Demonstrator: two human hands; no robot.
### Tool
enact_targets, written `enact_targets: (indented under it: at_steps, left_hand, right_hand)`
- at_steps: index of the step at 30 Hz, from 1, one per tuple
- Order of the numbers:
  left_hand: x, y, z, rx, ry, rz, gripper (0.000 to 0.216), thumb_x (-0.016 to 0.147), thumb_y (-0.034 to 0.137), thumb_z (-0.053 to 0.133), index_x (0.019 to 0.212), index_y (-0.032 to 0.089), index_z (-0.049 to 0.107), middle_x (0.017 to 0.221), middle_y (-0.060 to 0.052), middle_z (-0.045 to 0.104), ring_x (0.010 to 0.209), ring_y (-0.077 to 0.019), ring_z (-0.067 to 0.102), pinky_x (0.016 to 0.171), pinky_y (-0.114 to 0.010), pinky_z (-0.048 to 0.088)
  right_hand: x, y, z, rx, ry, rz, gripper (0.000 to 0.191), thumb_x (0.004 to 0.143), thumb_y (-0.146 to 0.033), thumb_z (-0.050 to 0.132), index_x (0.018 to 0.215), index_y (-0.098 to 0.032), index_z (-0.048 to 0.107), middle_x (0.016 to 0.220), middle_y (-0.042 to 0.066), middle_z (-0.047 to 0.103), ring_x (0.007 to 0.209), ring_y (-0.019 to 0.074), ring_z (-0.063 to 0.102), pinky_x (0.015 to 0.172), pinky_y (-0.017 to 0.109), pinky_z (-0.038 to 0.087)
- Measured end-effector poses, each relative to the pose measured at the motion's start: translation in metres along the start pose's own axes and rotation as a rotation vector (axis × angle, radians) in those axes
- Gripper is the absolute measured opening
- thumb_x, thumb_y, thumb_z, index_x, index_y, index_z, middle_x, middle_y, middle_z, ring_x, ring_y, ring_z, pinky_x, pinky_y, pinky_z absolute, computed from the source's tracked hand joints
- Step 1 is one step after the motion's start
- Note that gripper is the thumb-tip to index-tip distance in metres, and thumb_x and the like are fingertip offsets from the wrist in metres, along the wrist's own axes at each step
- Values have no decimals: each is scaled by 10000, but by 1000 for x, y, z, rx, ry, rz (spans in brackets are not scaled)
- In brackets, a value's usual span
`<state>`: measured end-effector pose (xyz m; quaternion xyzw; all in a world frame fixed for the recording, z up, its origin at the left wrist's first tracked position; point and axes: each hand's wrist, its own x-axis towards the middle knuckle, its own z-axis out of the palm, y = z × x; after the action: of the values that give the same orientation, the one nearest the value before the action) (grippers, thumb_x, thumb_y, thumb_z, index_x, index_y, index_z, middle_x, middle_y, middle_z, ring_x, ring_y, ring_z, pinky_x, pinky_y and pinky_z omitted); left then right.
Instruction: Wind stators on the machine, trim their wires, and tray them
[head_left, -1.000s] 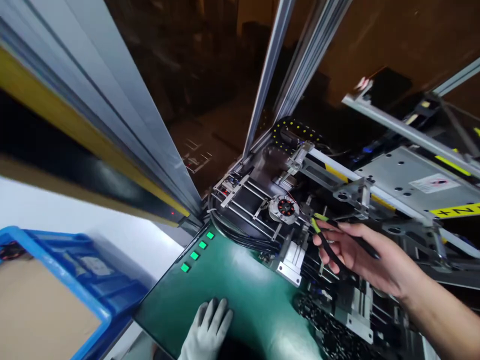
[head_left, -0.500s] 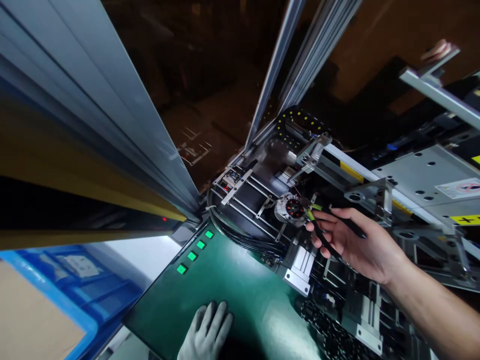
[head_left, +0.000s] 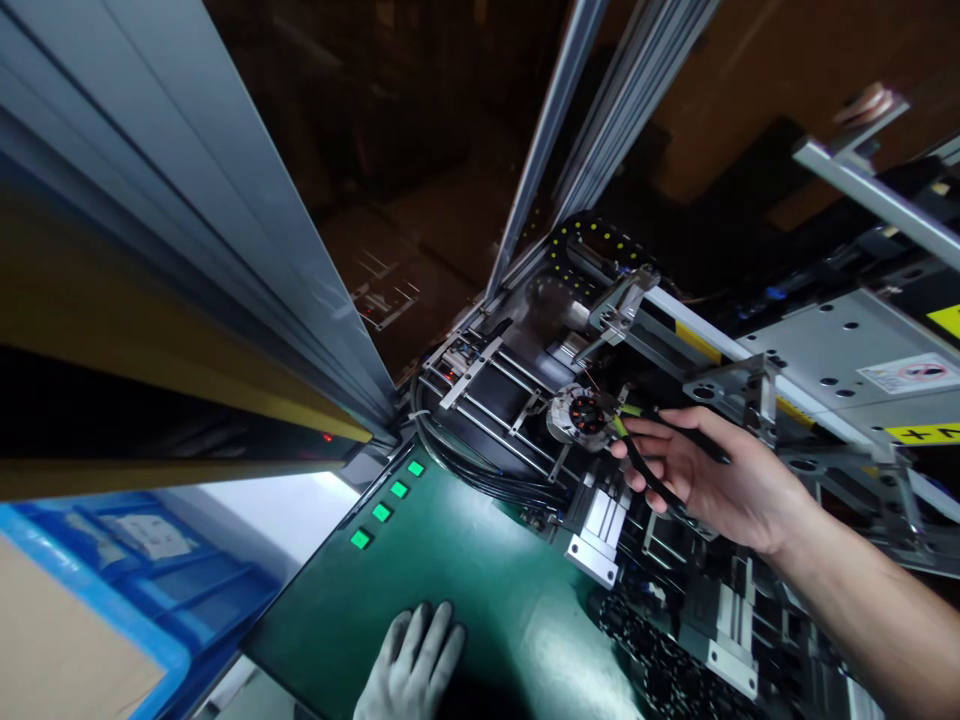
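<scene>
Bare, my right hand (head_left: 705,475) is closed around the black and yellow-green handles of a pair of pliers (head_left: 651,478). The tool's jaws point left, at the edge of a round motor stator (head_left: 587,413) with copper-coloured windings, which sits in the machine's fixture. Whether the jaws touch a wire there is too small to tell. A grey-white glove covers my left hand (head_left: 420,655), which lies flat with its fingers stretched out on the green mat (head_left: 480,570), holding nothing.
Green square lights (head_left: 382,513) line the mat's left edge. A blue crate (head_left: 176,560) with cardboard stands at lower left. Metal rails and brackets (head_left: 757,390) fill the right. A black cable chain (head_left: 660,650) runs below the right forearm, and an aluminium frame post (head_left: 547,150) rises behind.
The view has shifted very slightly. Both hands keep almost the same places, and the pliers stay at the stator's edge.
</scene>
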<state>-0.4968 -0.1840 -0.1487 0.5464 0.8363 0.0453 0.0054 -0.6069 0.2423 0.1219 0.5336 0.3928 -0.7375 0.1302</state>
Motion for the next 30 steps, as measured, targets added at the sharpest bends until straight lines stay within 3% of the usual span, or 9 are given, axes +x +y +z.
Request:
enact_targets:
  at_steps: [3,11,22,26,30]
  left_hand:
    - [1,1,0,12,-11,5,465,848,330,624,1299,428,684,1372,-8,662,1335,-304,479,1211,-511,218]
    - [6,-2,-6,3,16,13,460,844,307,576,1271,419,705,1339,-27,677,1239,-317,551,1074,-510,381]
    - [3,0,1,-74,61,-1,418,871,313,607,1275,353,705,1380,-41,655,1275,-316,522,1172,-523,270]
    - [5,1,1,-64,94,-33,438,826,289,643,1251,364,714,1363,-30,665,1301,-311,505,1158,-499,300]
    - [9,-3,1,-45,104,-23,424,826,237,605,1206,372,736,1293,-18,704,1233,-296,552,1106,-479,354]
  right_hand:
    - [-2,-2,1,-17,12,3,257,879,-254,448,910,-110,659,824,117,685,560,195,625,420,269,524]
    - [-1,0,-9,-22,-120,-32,203,844,-299,576,927,-139,671,864,109,702,614,196,629,456,255,543]
    - [2,-10,-1,-31,-46,3,253,893,-271,450,951,-112,637,834,120,685,578,182,614,415,238,512]
    - [-4,-6,-8,-73,-129,-54,139,801,-266,618,847,-136,627,796,88,653,542,147,570,360,189,469]
    - [-47,15,-39,-178,-229,-128,251,772,-393,782,887,-189,694,865,90,660,532,155,567,317,210,477]
